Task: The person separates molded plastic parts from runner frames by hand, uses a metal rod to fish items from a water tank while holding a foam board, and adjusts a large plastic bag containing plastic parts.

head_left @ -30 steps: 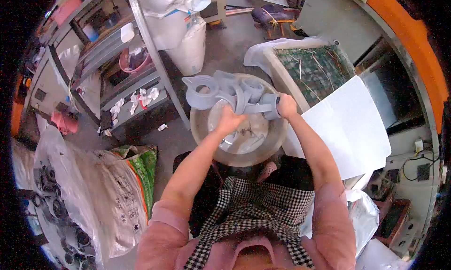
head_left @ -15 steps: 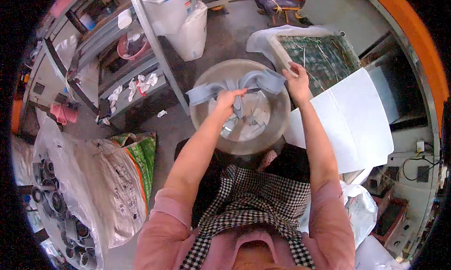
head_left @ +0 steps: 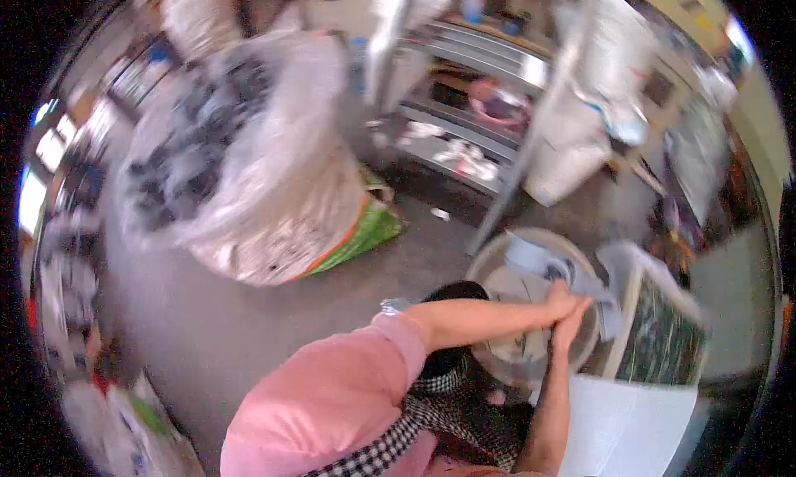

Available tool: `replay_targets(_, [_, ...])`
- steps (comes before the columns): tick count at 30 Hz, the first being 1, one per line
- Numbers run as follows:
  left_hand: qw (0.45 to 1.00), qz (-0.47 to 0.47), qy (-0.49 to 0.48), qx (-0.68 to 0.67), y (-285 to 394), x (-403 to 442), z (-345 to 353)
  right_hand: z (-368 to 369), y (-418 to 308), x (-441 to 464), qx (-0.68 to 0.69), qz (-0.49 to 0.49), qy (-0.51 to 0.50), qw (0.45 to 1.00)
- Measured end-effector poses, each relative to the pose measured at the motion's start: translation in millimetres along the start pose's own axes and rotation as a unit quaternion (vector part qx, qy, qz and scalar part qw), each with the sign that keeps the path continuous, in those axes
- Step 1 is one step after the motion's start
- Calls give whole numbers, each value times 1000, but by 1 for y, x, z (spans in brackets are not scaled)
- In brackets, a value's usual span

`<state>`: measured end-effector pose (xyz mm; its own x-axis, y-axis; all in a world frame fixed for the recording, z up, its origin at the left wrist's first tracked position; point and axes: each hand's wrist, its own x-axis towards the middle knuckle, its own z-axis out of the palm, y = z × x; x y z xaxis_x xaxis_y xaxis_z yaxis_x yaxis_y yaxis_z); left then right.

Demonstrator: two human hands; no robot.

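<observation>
Over the round basin (head_left: 497, 357) my two hands are close together, at its right side. My left hand (head_left: 560, 303) is closed on a grey plastic part (head_left: 539, 260) that reaches out on both sides of it. Right beside it, my right hand (head_left: 572, 323) touches or overlaps the left; its fingers are blurred, and whether it grips the part cannot be made out. The basin has a pale bottom with small dark bits.
A large sack (head_left: 274, 228) lined with clear plastic holds several grey parts (head_left: 199, 137) at the left. Metal shelving (head_left: 464, 158) stands behind. White sacks (head_left: 572, 141) are beside it. Right of the basin are a crate with green netting (head_left: 663, 336) and a white board (head_left: 622, 423).
The view has swung left, bringing the sack of grey parts into full sight. My right hand, apart from the part half a second ago, is now against my left hand.
</observation>
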<state>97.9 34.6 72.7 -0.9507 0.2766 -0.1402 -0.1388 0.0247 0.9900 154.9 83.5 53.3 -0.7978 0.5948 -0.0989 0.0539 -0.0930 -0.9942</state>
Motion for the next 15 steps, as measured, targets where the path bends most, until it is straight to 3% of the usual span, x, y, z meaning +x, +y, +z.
replay_targets(1, [998,-56,-25,-22,32,-15,-25,10,-12,-3,-23,-2,12,1000])
replay_targets(4, [994,-93,-56,-24,89,-45,-76,37,-39,-18,-73,-56,-29,995])
replay_targets(6, [991,52,93,-85,85,-39,-82,51,-47,-13,-67,-4,-111,992])
replay_targets(8, [980,174,96,16,125,-59,-134,90,-74,-31,-33,-36,-174,983])
replay_targets(9, [981,161,27,-101,134,-58,-158,112,-92,-48,0,-63,-230,971])
replay_targets(11, [961,263,66,-47,186,-82,-230,148,-143,-101,-32,-120,-311,942])
replay_targets(12, [943,313,115,-17,205,-87,-264,153,-176,-123,-71,-108,-403,906])
replay_targets(13, [944,275,182,15,216,-88,-304,155,-174,-128,-133,-188,-401,887])
replay_targets(15, [859,411,294,83,263,-105,-384,153,-170,-130,-153,-200,-414,875])
